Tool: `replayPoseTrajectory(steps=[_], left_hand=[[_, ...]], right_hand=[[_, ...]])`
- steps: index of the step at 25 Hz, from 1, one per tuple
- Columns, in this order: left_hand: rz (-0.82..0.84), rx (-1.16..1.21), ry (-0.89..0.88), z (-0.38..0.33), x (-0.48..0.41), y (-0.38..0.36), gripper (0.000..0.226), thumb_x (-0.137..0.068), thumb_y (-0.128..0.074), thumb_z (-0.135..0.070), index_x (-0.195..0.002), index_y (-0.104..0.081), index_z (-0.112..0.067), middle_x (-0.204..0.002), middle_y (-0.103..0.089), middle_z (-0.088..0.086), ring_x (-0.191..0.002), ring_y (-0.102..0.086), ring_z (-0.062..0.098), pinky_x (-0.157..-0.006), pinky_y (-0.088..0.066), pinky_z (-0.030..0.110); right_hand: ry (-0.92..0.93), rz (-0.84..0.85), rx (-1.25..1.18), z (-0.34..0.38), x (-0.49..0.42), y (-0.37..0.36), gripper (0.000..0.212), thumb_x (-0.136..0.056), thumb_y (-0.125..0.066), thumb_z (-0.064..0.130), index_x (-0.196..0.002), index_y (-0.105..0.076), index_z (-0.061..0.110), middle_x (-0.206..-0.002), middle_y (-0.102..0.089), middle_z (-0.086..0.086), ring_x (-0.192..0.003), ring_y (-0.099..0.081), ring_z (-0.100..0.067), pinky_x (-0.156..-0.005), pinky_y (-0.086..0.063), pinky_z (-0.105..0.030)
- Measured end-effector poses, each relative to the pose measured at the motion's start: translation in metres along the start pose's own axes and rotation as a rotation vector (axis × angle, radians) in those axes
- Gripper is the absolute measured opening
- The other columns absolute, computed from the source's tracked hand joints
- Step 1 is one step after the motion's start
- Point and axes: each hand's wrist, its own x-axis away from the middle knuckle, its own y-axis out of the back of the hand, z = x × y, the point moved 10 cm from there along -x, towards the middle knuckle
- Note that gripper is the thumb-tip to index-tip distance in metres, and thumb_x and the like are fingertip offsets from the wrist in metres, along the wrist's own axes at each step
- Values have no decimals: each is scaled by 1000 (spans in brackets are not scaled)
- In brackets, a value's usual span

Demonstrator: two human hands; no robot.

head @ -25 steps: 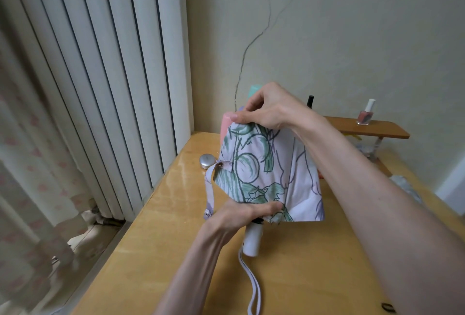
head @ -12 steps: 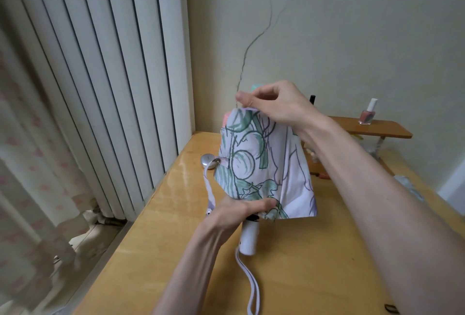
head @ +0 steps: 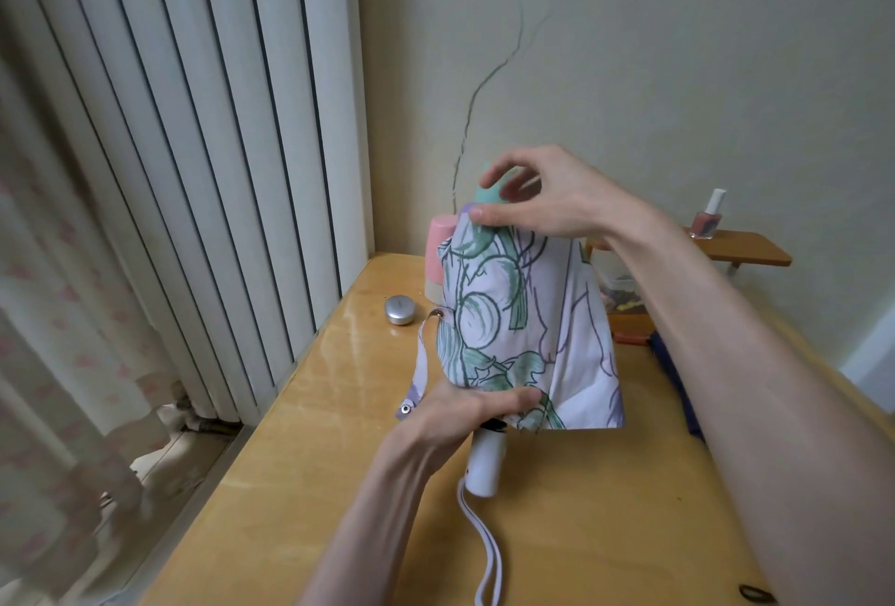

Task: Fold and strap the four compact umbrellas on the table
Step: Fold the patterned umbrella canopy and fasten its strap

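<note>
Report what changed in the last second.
On the umbrella, the right hand shifted from the top left corner toward the middle and spread its fingers; whether it still pinches is unclear. The left hand still grips the base above the white handle; the strap still hangs loose.

Location: a domestic room, as I see it through the head camera.
I identify it by white vertical blinds [head: 193,145] and a floral curtain [head: 58,315], a cracked painted wall [head: 678,72], a varnished wooden desk [head: 339,484], and personal items: a nail polish bottle [head: 708,218] on a small shelf [head: 746,249], a pink cup [head: 438,242] and a round silver tin [head: 401,310].
</note>
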Motion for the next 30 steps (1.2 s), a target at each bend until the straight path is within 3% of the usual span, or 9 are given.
replayPoseTrajectory(steps=[3,7,10,14,18,20,22,26,30], left_hand=[[10,46,24,2,2,5,26,-71,-89,-1,-94,-84,-11,-108,-79,21,-94,-76,27,-86,-63,38],[22,27,60,2,8,14,38,-52,-93,-18,-89,-84,-10,-107,-79,18,-92,-76,28,-88,-63,39],[63,-28,96,4,11,19,55,-49,-92,-23,-101,-80,-8,-109,-79,17,-95,-77,30,-83,-62,40],[110,-58,155,13,15,16,54,-44,-88,-25,-94,-79,-6,-99,-80,13,-85,-78,24,-79,-62,35],[169,72,128,10,17,2,39,-39,-91,-19,-76,-85,-11,-87,-80,9,-75,-78,20,-66,-63,30],[184,94,90,3,14,-4,67,-33,-107,-30,-94,-84,-10,-97,-81,9,-85,-79,20,-72,-63,30],[138,44,62,-5,9,-1,96,-42,-105,-55,-119,-71,-8,-112,-80,10,-100,-78,23,-80,-63,33],[-141,-163,33,-29,3,50,108,-65,-90,-64,-146,-52,-4,-133,-72,10,-107,-77,23,-82,-64,33],[-247,-377,-261,-75,4,47,127,-50,-87,-67,-160,-35,-29,-148,-55,-7,-125,-60,0,-93,-52,20]], right_hand=[[-77,136,109,-22,10,-11,82,-64,-67,87,-135,-62,46,-133,-62,7,-125,-57,-12,-108,-43,-34],[-10,198,-246,-26,36,-14,59,-77,-73,70,-134,-63,55,-142,-56,25,-127,-55,11,-103,-42,-15],[-22,261,-271,-31,42,-19,66,-74,-78,68,-136,-59,61,-144,-57,25,-124,-57,10,-105,-46,-21],[-48,254,-275,-25,39,-27,52,-75,-80,66,-124,-72,51,-127,-69,29,-115,-65,7,-103,-49,-22],[12,32,-311,-16,33,-12,17,-84,-87,41,-92,-79,28,-93,-77,18,-91,-71,2,-84,-51,-18],[-18,-52,-267,-22,29,1,20,-82,-88,38,-88,-79,22,-89,-78,9,-85,-70,-2,-84,-54,-27],[-58,-133,-182,-28,29,19,16,-80,-85,37,-80,-77,24,-75,-74,12,-74,-65,-3,-76,-51,-27],[-146,-365,-36,-39,39,63,20,-82,-80,36,-73,-70,22,-72,-65,6,-78,-57,-14,-68,-42,-27],[-190,-470,67,-33,40,71,24,-81,-76,43,-75,-66,22,-79,-65,0,-93,-60,-28,-75,-41,-30]])
